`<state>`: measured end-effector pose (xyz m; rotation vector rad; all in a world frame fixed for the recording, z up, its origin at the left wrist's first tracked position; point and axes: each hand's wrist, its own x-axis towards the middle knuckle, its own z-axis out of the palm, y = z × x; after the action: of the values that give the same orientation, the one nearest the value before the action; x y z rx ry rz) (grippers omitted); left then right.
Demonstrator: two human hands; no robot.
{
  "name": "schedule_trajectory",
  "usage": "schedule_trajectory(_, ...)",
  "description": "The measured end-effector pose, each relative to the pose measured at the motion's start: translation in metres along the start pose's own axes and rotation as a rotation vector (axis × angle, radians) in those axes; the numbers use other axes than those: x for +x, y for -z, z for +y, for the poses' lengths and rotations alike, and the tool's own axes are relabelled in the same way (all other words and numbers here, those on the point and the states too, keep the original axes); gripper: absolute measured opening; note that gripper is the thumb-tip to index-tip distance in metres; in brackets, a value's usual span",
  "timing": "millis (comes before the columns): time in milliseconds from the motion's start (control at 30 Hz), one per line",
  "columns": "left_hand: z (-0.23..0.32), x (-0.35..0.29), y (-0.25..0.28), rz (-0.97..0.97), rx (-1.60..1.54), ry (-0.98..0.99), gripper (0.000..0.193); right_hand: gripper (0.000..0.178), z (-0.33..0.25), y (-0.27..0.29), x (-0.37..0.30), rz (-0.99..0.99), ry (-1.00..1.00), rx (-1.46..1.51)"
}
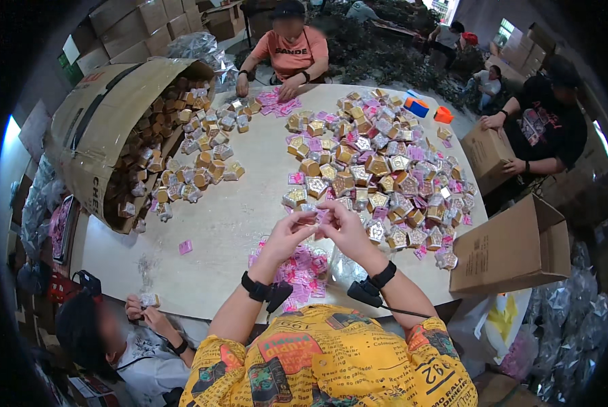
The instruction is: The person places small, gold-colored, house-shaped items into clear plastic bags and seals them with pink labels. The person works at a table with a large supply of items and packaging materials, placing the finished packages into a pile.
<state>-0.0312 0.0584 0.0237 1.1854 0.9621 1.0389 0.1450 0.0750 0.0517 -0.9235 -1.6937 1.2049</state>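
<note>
Above the front middle of the table, my left hand and my right hand meet fingertip to fingertip. Both are closed in a pinch on a small pink card, mostly covered by my fingers; whether anything else is with it I cannot tell. Just below my wrists lies a loose heap of pink cards, with clear plastic beside it on the right. Beyond my right hand spreads a large pile of gold, house-shaped pieces in clear wrap, many with pink cards among them.
At the left, a big carton lies on its side, spilling wrapped gold pieces. A single pink card sits on the white table. An open carton stands right. Orange and blue tape dispensers are at the far edge. Co-workers surround the table.
</note>
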Motion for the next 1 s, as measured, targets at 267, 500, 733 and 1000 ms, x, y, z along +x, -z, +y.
schedule_trajectory(267,0.005,0.006,-0.02,0.124,0.174,-0.12,0.01,0.033,0.003,0.007,-0.007,0.008,0.046,-0.119)
schedule_trajectory(500,-0.006,0.007,-0.019,0.197,0.058,-0.126,0.008,0.012,0.023,-0.002,-0.011,0.041,-0.128,0.262)
schedule_trajectory(733,0.001,0.004,-0.016,0.2,0.108,-0.101,0.009,0.012,0.025,-0.005,-0.009,0.12,-0.215,0.311)
schedule_trajectory(1000,0.025,-0.012,-0.015,0.099,0.871,-0.522,0.008,0.012,0.034,0.007,-0.009,-0.057,-0.47,0.43)
